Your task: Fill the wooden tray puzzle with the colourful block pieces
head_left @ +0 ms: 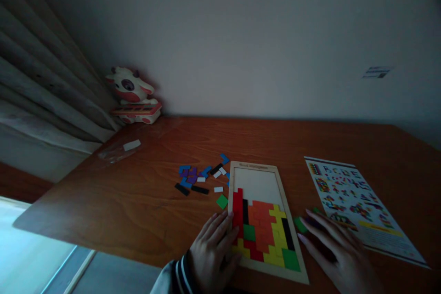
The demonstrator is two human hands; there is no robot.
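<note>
Your left hand [213, 250] is lying flat over the near left edge of the tray [255, 181], fingers extended, apparently steadying it; no pinch is showing. Your right hand [339, 250] is curving just right of the tray, fingertips at a green piece [300, 225]. Can't tell if that grip is closing on it or only touching.

The near part of the tray is holding red [237, 213], orange [263, 220], yellow, green and black pieces; the far part is showing bare board. You're probably midway through fitting pieces, now at the selecting step. Next move is likely calling for a firm pinch on one piece, then turning it to suit the stepped far edge.

Loose blue, purple, black and white pieces [200, 189] are lying left of the tray on the table [165, 229], a green square [222, 201] nearer you. Printed sheet [361, 197] is lying far right.

Hard to see: your right fingers are covering something dark, maybe purple; your left hand is hiding the tray's near left corner. Dim light is blurring the piece seams.
</note>
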